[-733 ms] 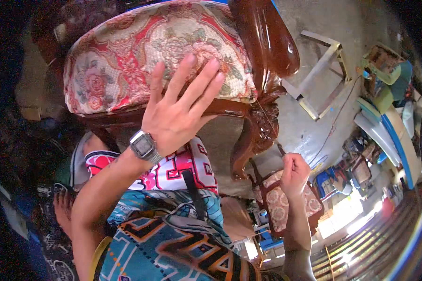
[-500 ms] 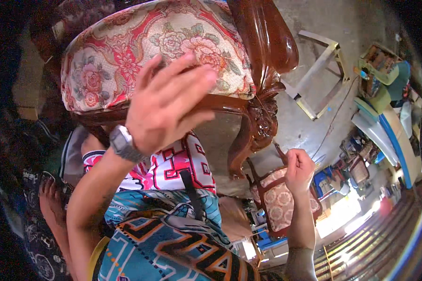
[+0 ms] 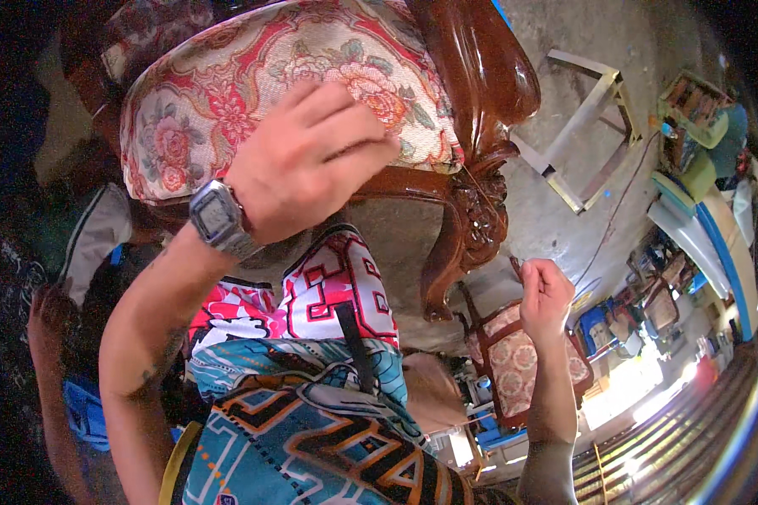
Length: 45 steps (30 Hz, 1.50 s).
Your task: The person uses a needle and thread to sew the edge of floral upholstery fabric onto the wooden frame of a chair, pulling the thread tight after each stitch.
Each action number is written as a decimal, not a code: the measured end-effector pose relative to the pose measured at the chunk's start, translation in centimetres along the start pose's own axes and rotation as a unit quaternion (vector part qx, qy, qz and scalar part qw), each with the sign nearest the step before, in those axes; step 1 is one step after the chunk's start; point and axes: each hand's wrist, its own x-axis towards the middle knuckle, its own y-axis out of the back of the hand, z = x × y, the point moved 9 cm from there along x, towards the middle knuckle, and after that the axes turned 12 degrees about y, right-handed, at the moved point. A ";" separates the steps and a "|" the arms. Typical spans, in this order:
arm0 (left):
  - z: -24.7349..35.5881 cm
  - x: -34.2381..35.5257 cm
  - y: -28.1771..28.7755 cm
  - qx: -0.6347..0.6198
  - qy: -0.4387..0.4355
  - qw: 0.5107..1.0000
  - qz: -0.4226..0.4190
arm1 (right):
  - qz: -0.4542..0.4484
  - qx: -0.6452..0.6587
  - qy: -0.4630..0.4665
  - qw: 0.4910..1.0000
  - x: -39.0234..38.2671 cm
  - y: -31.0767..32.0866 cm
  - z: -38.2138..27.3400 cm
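A carved, glossy brown wooden chair [image 3: 480, 93] with a padded seat [image 3: 227, 109] in red, pink and cream floral fabric fills the upper view. My left hand [image 3: 307, 156], wearing a silver watch [image 3: 219, 215], is in front of the fabric near its lower wooden rail. Its fingers are curled, with thumb and forefinger together; anything between them is too small to make out. Right of the carved leg [image 3: 472, 227], my right hand [image 3: 549, 295] is raised with its fingers closed in a pinch. A fine thread-like line shows by the carving; where it ends I cannot tell.
A pale wooden frame [image 3: 585, 130] lies on the concrete floor at the upper right. Another upholstered chair [image 3: 514, 370] stands behind my right forearm. Boards and foam pieces [image 3: 716, 244] are stacked at the far right. Another person's bare limb [image 3: 50, 337] shows at the left edge.
My left hand has gone from spread fingers to curled ones, close to the same spot. My right hand stays pinched and raised. The whole view has shifted slightly.
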 end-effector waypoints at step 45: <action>3.9 -1.6 -3.0 0.097 0.045 0.991 0.079 | 0.013 0.006 0.033 0.999 -0.8 -0.5 0.4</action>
